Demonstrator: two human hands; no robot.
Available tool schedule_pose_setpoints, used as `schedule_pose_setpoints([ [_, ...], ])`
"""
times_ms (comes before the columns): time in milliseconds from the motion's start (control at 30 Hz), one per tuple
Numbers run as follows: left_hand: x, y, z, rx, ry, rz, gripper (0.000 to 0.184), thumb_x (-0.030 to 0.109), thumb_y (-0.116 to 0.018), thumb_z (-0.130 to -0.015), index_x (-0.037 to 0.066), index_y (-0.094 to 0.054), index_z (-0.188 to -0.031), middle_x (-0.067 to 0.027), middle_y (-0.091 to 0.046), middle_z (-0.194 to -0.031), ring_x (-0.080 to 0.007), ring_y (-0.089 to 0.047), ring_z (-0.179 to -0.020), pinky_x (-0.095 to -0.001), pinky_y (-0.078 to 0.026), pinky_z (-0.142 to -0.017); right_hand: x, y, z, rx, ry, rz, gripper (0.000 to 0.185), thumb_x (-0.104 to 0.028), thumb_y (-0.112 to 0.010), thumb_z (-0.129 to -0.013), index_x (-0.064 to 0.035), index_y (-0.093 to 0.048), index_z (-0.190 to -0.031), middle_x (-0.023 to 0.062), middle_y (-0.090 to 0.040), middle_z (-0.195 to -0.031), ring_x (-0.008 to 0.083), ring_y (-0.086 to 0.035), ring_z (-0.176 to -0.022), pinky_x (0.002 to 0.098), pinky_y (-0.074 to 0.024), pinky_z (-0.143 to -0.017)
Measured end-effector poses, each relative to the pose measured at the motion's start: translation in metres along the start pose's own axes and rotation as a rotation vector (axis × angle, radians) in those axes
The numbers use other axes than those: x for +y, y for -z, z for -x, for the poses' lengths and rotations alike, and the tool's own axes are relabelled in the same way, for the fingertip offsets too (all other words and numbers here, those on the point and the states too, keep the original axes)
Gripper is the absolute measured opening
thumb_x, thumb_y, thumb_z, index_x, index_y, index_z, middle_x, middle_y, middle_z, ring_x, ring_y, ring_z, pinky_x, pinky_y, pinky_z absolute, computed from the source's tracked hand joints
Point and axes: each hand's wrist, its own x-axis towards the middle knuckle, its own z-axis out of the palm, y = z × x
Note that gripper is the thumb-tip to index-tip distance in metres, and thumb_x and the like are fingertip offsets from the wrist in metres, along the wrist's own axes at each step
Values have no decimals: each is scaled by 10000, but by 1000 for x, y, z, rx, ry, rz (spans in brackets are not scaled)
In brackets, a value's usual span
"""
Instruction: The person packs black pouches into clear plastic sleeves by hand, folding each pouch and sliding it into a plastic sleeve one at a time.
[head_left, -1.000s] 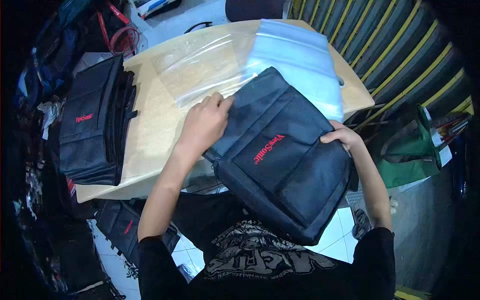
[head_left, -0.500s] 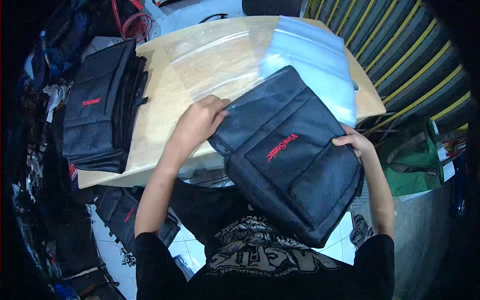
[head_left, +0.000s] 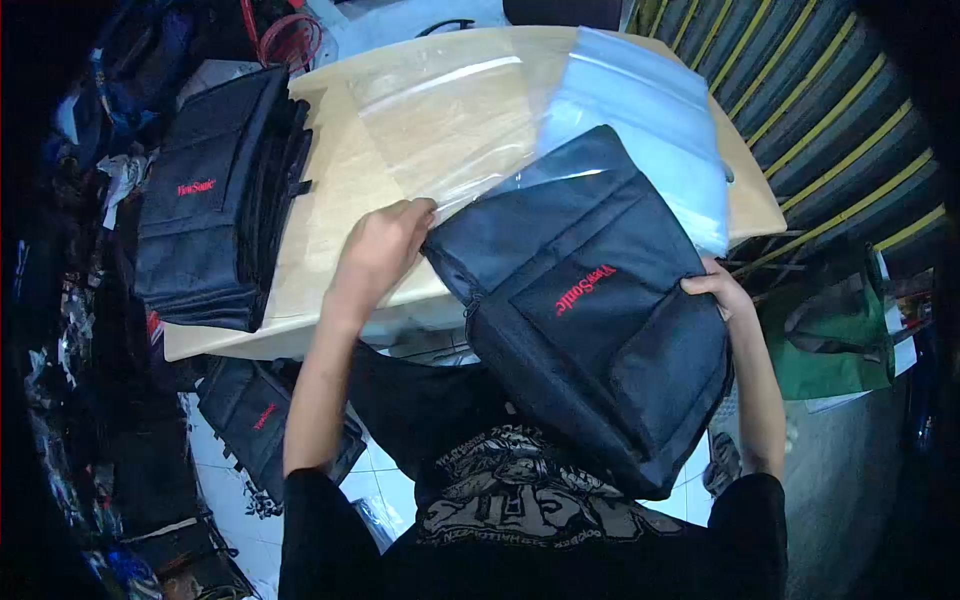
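Note:
A black laptop bag [head_left: 600, 345] with red "ViewSonic" lettering lies tilted across the table's front edge and over my lap. My right hand [head_left: 722, 288] grips its right edge, thumb on top and fingers hidden beneath. At its upper left corner, my left hand [head_left: 385, 245] is closed in a pinch on the edge of a clear plastic bag [head_left: 440, 125]. That plastic lies flat on the table and its film overlaps the laptop bag's upper end, where a shiny strip shows. A stack of bluish clear plastic bags [head_left: 640, 120] sits just beyond.
Several black laptop bags [head_left: 200, 215] are piled on the left of the wooden table [head_left: 325, 240]. Another black bag [head_left: 265, 410] is below, near the floor. A green bag [head_left: 830, 340] stands at right, beside a yellow-striped shutter [head_left: 800, 110].
My left hand has moved slightly left from the laptop bag's corner, drawing the plastic edge with it. More shiny film shows over the bag's upper end. The whole view has shifted a little.

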Motion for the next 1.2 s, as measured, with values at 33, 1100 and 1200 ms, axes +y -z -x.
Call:
schedule_pose_setpoints([
  [33,2,0,2,53,13,47,147,101,-617,-862,-11,-637,-954,-175,-652,-861,-326,-650,-777,-376,-514,-677,4,4,-2,7,7,-14,624,-17,-700,-695,117,-475,-1262,179,-623,-1137,246,-627,-992,343,-478,-912],
  [1100,39,-30,27,579,252,500,231,-99,-550,-784,11,-661,-955,-101,-611,-868,-130,-566,-649,-228,-453,-543,54,-9,4,69,44,-229,627,-69,-650,-695,90,-456,-1270,195,-624,-1093,291,-645,-920,388,-519,-849],
  [1200,33,-24,30,498,196,609,244,-106,-550,-776,21,-684,-936,-99,-607,-889,-144,-580,-681,-227,-446,-585,56,2,2,17,11,-179,597,-66,-653,-693,93,-485,-1243,192,-633,-1083,289,-650,-920,375,-515,-860],
])
